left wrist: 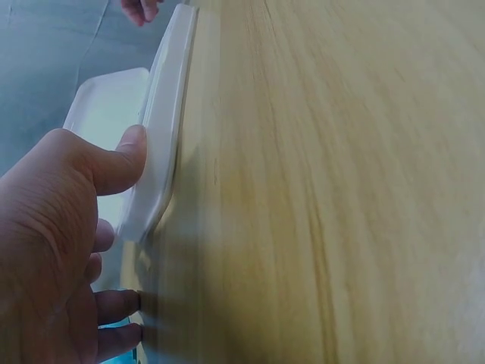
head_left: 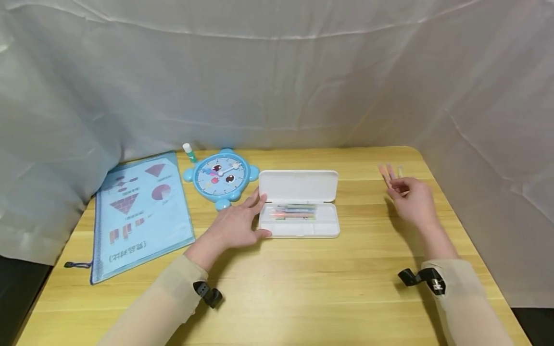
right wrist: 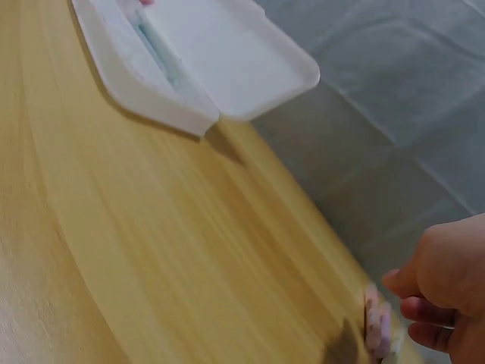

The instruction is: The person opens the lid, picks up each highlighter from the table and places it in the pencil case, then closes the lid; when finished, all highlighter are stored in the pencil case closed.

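Steadies, apparently, with left hand (head_left: 235, 226), gripping left end of white pencil case (head_left: 326, 229) between thumb and spread fingers. Lies open right of that grip, lid (head_left: 298, 186) tilted back, exposing slim pens (head_left: 294, 211) inside. Bends right hand (head_left: 412, 201) at three loose pens (head_left: 391, 171) just beyond fingertips; cannot tell whether pinched. Includes, beyond left grip, blue toy clock (head_left: 222, 185), glue stick (head_left: 189, 152).

Reaches forward with both arms, well apart at the hands. Slants the left arm (head_left: 156, 302) inward, bare at the wrist (head_left: 201, 252). Lays the left hand (head_left: 238, 223) with its back upward, spreading the fingers (left wrist: 117, 305) away from the thumb (left wrist: 125, 163). Leans the right arm (head_left: 465, 298) slightly inward, carrying the right hand (head_left: 413, 199) a little farther forward, with fingers curled and thumb and index tips close together.
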`<action>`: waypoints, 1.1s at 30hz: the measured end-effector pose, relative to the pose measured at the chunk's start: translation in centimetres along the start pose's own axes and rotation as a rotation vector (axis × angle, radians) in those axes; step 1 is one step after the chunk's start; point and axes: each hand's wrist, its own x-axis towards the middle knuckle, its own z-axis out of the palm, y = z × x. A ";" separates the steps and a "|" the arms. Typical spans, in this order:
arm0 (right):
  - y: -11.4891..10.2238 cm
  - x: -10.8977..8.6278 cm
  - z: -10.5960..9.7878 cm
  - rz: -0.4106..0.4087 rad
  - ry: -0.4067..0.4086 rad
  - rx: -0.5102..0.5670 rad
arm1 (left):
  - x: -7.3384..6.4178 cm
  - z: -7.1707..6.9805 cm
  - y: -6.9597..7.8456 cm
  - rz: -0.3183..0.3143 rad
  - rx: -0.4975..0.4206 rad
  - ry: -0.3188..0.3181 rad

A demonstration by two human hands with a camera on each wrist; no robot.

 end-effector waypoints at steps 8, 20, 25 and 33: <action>1.2 1.1 1.1 0.054 -0.063 -0.081 | -0.2 0.0 -0.4 -0.007 -0.015 -0.003; 1.5 1.7 1.7 0.107 -0.178 -0.142 | 0.0 0.0 -0.1 0.005 -0.020 -0.008; 1.1 1.5 1.7 0.106 -0.192 -0.147 | 0.0 0.0 -0.1 0.004 -0.009 -0.017; -0.4 1.1 1.0 0.052 -0.141 -0.080 | 0.1 0.0 -0.1 -0.002 -0.009 -0.030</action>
